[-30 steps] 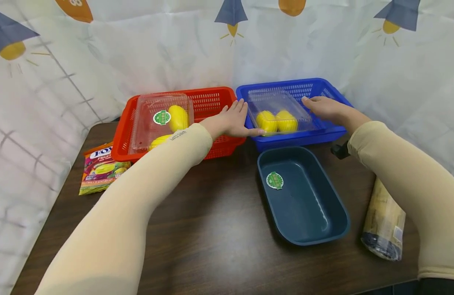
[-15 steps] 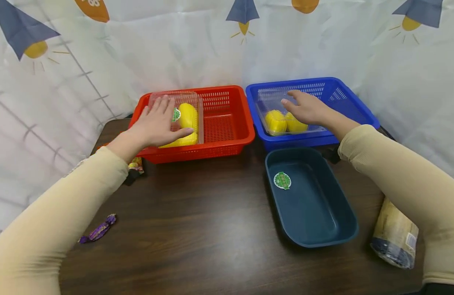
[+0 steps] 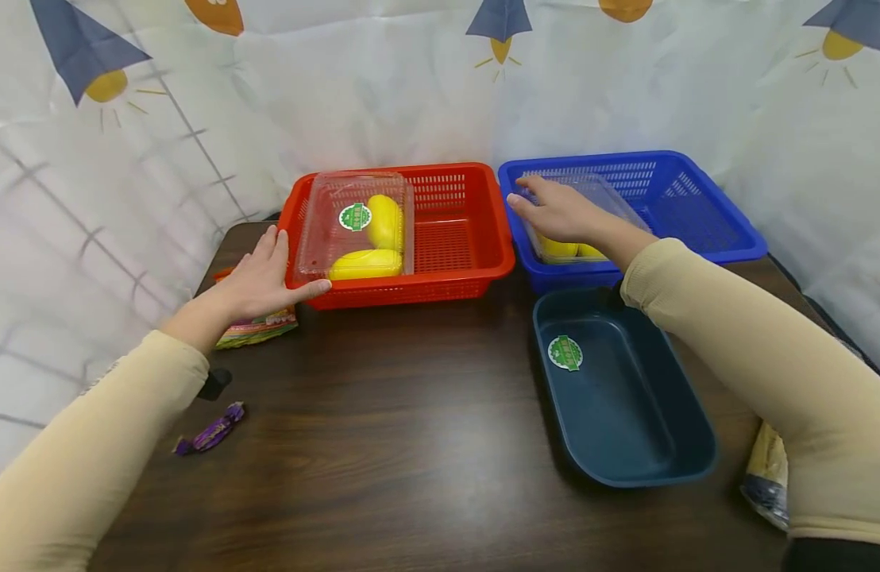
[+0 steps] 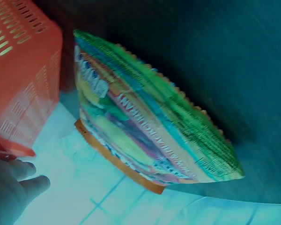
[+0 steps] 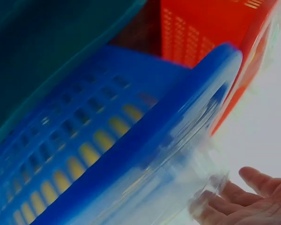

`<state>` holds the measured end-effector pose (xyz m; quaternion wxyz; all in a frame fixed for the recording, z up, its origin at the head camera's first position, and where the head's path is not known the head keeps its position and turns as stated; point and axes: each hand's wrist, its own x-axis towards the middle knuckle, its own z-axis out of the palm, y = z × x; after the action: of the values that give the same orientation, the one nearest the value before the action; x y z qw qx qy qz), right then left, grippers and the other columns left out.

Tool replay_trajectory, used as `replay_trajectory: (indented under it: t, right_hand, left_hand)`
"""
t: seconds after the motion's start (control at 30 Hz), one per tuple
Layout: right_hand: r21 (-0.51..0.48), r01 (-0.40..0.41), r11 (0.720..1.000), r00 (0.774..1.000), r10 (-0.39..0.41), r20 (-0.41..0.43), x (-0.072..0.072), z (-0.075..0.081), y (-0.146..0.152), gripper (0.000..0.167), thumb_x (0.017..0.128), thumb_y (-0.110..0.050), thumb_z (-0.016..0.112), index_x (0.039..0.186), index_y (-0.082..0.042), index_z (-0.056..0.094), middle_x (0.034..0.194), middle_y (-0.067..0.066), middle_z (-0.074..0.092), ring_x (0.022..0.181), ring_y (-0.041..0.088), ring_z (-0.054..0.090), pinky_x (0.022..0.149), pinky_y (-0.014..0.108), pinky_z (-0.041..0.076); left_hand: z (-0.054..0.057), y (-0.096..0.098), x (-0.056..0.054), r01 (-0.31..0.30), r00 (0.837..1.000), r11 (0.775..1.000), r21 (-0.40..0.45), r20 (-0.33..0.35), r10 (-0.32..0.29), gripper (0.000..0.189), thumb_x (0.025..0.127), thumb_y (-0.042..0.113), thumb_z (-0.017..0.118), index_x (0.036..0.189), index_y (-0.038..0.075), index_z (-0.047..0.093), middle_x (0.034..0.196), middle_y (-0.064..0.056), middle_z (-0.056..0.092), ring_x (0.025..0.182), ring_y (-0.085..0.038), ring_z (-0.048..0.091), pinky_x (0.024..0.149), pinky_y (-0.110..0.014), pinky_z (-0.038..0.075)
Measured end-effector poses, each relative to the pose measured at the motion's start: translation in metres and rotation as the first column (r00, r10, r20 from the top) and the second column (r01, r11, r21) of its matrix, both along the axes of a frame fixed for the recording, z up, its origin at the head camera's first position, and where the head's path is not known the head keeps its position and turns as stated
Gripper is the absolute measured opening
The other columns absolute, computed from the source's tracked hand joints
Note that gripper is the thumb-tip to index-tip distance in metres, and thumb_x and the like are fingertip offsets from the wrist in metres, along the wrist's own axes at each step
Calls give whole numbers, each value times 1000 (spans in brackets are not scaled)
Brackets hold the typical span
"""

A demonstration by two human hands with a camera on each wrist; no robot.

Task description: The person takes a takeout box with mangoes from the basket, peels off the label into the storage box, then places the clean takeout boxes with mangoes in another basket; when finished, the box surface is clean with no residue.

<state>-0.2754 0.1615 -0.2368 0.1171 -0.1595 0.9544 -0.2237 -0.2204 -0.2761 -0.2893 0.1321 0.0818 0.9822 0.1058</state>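
My left hand [image 3: 257, 278] is spread at the left side of the red basket [image 3: 411, 298], its fingertips by the rim and its thumb toward the front corner. In that basket lies a clear plastic container [image 3: 322, 226] with yellow fruit-like pieces [image 3: 386, 225]. Over the blue basket [image 3: 704, 214], my right hand [image 3: 565, 210] reaches across another clear container [image 3: 611, 195]. Its loosely bent fingers [image 5: 234, 194] are at the container's edge in the right wrist view. Yellow pieces [image 3: 557, 249] show beneath that hand, partly hidden.
A bright snack bag [image 4: 136, 112] sits left of the red basket. Nearer lies a purple wrapped candy [image 3: 211, 430]. A dark teal tray [image 3: 626, 397] with a green sticker stands before the blue basket. My right sleeve partly covers a plastic-wrapped item [image 3: 766, 477] at the right. Printed curtain hangs behind.
My left hand has moved left from between the baskets to the red basket's left side. My right hand has shifted left over the blue basket. The purple candy has come into view.
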Motion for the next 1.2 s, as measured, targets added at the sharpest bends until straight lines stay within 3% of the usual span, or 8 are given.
replay_trajectory:
  t: [0.13, 0.3, 0.47, 0.77, 0.93, 1.07, 1.2]
  right_hand:
    - [-26, -24, 999, 1000, 24, 11, -4, 0, -16, 70, 109, -44, 36, 164, -7, 15, 169, 19, 24, 157, 38, 24, 125, 60, 23]
    - [-67, -62, 996, 998, 63, 25, -8, -2, -35, 69, 109, -43, 38, 164, -7, 18, 168, 18, 29, 154, 37, 30, 125, 56, 28]
    - [-44, -89, 995, 995, 91, 50, -14, -1, -57, 70, 109, -47, 38, 165, -11, 16, 167, 17, 30, 153, 36, 32, 124, 56, 29]
    - [-39, -97, 994, 971, 103, 216, -34, 10, -93, 78, 106, -57, 36, 166, -15, 9, 172, 6, 19, 159, 28, 22, 127, 52, 25]
    - [-44, -32, 998, 929, 46, 367, -49, 11, -108, 83, 104, -64, 35, 167, -19, 4, 174, 1, 11, 158, 26, 23, 124, 49, 33]
    - [-62, 25, 998, 878, 8, 478, -59, 11, -120, 85, 101, -67, 38, 166, -22, 7, 172, 5, 19, 154, 31, 32, 119, 50, 40]
    - [-75, 117, 990, 795, -48, 604, -65, 7, -129, 87, 99, -68, 43, 166, -26, 7, 170, 11, 23, 152, 35, 34, 116, 48, 44]
  left_hand:
    - [-2, 0, 2, -7, 1000, 1000, -2, -12, 7, 127, 90, 79, 47, 156, -7, -20, 166, -30, -20, 150, -60, 7, 117, -74, 20]
    - [-3, 1, 4, 1, 1000, 1000, -31, -24, -1, 127, 90, 80, 45, 157, -8, -17, 167, -31, -16, 151, -57, 7, 119, -73, 18]
    - [-1, 2, 7, 5, 1000, 998, -57, -25, -6, 127, 90, 81, 43, 157, -9, -16, 167, -32, -12, 152, -54, 5, 120, -74, 14]
    - [6, 15, 12, 5, 1000, 997, -80, -6, -6, 128, 89, 84, 40, 157, -9, -15, 168, -31, -12, 155, -51, -1, 121, -74, 9]
    - [9, 24, 18, 0, 1000, 997, -80, 1, 0, 127, 89, 84, 39, 158, -9, -14, 168, -29, -13, 156, -49, -3, 122, -72, 10]
    - [11, 29, 22, -7, 1000, 996, -85, -3, 6, 127, 89, 83, 40, 158, -9, -13, 168, -30, -11, 156, -50, -1, 122, -72, 11]
    - [11, 34, 26, -13, 1000, 997, -82, -1, 13, 127, 89, 83, 42, 158, -9, -13, 168, -31, -10, 155, -51, 1, 121, -73, 11]
